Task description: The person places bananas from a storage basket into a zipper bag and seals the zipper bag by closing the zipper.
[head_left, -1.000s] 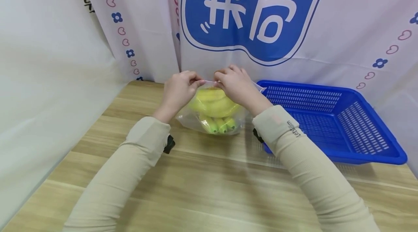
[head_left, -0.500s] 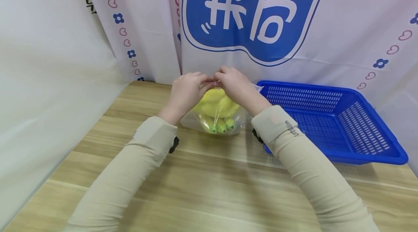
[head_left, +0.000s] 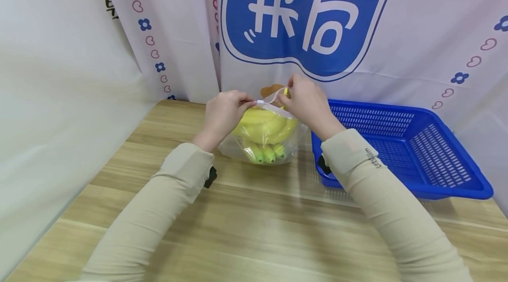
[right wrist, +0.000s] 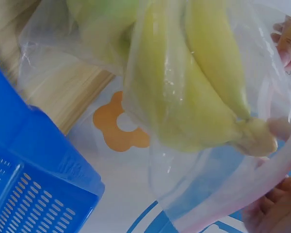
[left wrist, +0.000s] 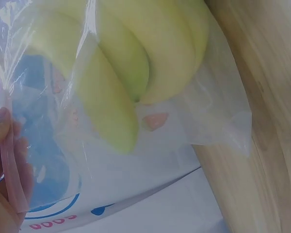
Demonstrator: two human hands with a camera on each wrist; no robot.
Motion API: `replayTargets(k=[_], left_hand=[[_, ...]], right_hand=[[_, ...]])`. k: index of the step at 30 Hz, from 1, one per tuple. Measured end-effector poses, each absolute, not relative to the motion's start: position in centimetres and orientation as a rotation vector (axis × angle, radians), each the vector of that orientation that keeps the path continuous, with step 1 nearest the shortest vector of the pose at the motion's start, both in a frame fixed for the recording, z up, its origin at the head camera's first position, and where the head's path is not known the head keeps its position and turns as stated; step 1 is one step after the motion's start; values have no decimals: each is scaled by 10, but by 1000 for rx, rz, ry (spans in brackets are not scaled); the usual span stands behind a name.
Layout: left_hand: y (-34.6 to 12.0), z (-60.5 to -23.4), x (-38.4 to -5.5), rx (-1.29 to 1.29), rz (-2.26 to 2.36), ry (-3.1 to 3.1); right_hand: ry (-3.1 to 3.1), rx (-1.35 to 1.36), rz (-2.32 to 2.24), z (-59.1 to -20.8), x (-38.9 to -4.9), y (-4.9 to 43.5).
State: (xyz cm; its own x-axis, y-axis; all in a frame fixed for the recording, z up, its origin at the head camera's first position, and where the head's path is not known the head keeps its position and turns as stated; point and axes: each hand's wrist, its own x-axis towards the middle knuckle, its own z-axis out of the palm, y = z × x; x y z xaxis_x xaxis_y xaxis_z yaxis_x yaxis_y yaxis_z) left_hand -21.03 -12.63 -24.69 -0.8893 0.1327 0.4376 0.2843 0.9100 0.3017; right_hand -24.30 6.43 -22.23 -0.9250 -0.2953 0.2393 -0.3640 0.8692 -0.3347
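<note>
A clear zip bag (head_left: 232, 145) with a bunch of bananas (head_left: 262, 128) inside stands on the wooden table. My left hand (head_left: 226, 112) pinches the left part of the bag's top edge; in the left wrist view its thumb and fingers (left wrist: 1, 128) grip the zip strip. My right hand (head_left: 309, 101) holds the top edge on the right, where the mouth gapes. A small yellow bit shows at its fingers in the head view. In the right wrist view, the banana stem (right wrist: 257, 137) lies close to the right hand's fingers (right wrist: 276, 206).
A blue perforated basket (head_left: 462, 158) stands on the table (head_left: 246, 220) just right of the bag. Behind it hangs a white printed cloth (head_left: 420, 48) with a blue sign. Pale cloth (head_left: 59, 97) also covers the left side.
My hands came together at the bag's top edge, then my right hand moved away to the right and slightly up. The right part of the mouth now gapes; the bananas stay in place.
</note>
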Motion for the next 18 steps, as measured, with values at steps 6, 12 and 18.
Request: replayTargets(k=[6,12,18], left_hand=[[-125,-246,-211,-301,-522,-2667],[-125,-246,-211,-294,-540,-2672],[-127,-247,-211,-258,-540,-2669]], right_hand=[[-2949,362,596,-222,-239,65],[-2971,324,685,-223,-237,66],[-2895,406,801,-224,-236,71]])
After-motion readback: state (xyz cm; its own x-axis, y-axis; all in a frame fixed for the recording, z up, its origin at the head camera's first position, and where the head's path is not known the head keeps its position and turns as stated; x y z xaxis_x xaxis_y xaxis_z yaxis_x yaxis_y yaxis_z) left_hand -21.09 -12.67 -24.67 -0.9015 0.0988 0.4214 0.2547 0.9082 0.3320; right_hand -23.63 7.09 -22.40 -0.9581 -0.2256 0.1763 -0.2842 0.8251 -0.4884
